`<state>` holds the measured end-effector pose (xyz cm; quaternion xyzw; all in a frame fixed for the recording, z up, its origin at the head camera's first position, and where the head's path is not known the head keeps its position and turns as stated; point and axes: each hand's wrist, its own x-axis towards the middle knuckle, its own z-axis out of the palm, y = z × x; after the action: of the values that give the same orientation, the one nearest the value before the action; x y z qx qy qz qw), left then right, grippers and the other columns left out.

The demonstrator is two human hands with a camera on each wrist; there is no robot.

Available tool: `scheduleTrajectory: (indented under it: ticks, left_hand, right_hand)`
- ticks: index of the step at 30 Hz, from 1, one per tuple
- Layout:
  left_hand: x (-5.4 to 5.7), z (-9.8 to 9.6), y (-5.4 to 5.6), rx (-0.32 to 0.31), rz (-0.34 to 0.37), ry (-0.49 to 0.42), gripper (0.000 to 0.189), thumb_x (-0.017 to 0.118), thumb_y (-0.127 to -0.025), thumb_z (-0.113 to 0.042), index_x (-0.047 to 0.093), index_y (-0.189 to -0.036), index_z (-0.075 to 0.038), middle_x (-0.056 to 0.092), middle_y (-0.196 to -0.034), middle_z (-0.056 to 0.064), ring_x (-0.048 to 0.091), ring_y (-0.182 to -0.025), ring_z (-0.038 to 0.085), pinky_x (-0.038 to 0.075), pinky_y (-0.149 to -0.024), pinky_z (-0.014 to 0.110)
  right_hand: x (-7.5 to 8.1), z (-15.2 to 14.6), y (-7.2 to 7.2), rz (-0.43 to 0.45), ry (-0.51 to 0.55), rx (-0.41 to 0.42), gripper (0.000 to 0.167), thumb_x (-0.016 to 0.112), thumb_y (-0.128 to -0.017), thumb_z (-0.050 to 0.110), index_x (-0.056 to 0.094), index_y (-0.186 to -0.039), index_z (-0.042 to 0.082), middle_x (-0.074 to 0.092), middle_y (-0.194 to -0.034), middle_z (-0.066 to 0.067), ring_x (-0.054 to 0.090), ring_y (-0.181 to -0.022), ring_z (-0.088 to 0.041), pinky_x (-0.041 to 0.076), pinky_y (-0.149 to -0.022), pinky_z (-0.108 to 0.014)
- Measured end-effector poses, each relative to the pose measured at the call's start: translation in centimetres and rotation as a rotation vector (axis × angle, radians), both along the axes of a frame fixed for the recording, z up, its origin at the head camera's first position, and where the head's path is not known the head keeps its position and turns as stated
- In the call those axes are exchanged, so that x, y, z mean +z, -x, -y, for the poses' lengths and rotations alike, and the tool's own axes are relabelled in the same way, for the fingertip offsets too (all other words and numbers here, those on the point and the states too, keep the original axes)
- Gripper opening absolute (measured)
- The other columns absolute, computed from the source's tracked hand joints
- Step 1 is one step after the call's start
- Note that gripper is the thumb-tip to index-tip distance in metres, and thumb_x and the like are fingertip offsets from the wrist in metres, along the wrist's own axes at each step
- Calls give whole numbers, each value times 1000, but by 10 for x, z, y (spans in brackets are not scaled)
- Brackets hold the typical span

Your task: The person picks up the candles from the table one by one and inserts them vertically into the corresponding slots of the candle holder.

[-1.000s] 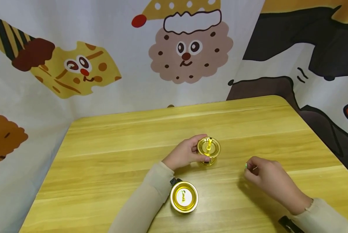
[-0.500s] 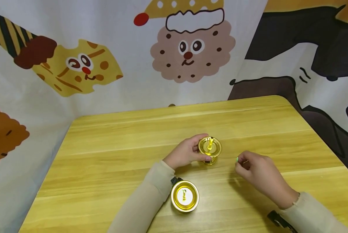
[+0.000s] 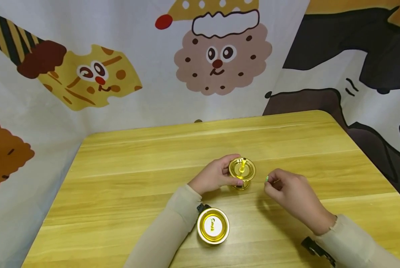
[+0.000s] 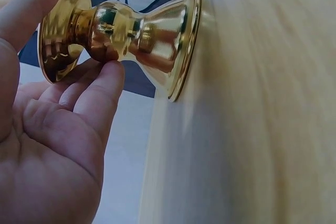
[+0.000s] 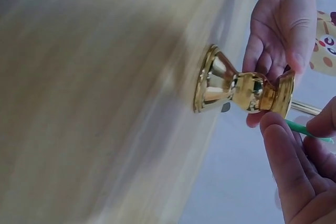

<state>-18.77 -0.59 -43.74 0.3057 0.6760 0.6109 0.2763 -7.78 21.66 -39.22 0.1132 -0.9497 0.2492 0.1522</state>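
A shiny gold pedestal dish (image 3: pixel 236 169) with a dark-tipped upright post at its centre stands on the table. My left hand (image 3: pixel 216 176) holds it from the left, thumb in front and fingers behind. In the left wrist view the fingers reach round the pedestal (image 4: pixel 107 30) beneath the dish, and its wide foot meets the tabletop. Just to the right, my right hand (image 3: pixel 293 195) pinches a thin green stick (image 5: pixel 298 126) between thumb and fingers. Only its tip shows in the head view. In that view, the stick and the dish are apart.
A round gold cup (image 3: pixel 226 226) with a pale disc-like bottom and a small post inside stands nearer me, beside my left sleeve (image 3: pixel 173 223). The wooden table (image 3: pixel 136 160) ends at a cartoon-printed curtain (image 3: pixel 153 67) behind.
My right hand has moved left and slightly away from me with the green stick, closer to the gold pedestal dish. The left hand keeps its hold, and the cup stays put.
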Motion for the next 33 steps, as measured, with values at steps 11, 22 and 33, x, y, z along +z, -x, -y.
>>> scheduleTrajectory:
  ticks: [11, 22, 33]
  left_hand:
    - [1, 1, 2, 6, -10, 21, 81, 80, -85, -4, 36, -153, -3, 64, -131, 17, 65, -114, 15, 53, -94, 24]
    - [-2, 1, 1, 7, 23, 18, 83, 80, -85, -5, 34, -154, -2, 64, -134, 11, 64, -115, 11, 52, -96, 24]
    - [-2, 1, 1, -5, 15, 4, 81, 79, -86, -5, 35, -153, -2, 64, -133, 13, 64, -115, 12, 52, -96, 24]
  right_hand:
    - [12, 9, 10, -38, 39, 36, 16, 71, -81, 1, 65, -80, 15, 66, -72, 10, 62, -63, -3, 53, -54, -24]
    - [23, 20, 23, -97, 63, 59, 15, 72, -80, 0, 66, -81, 14, 68, -74, 8, 65, -65, -5, 55, -55, -26]
    - [45, 29, 39, -114, 84, 90, 12, 67, -83, -1, 67, -84, 11, 71, -77, 3, 67, -67, -8, 57, -57, -29]
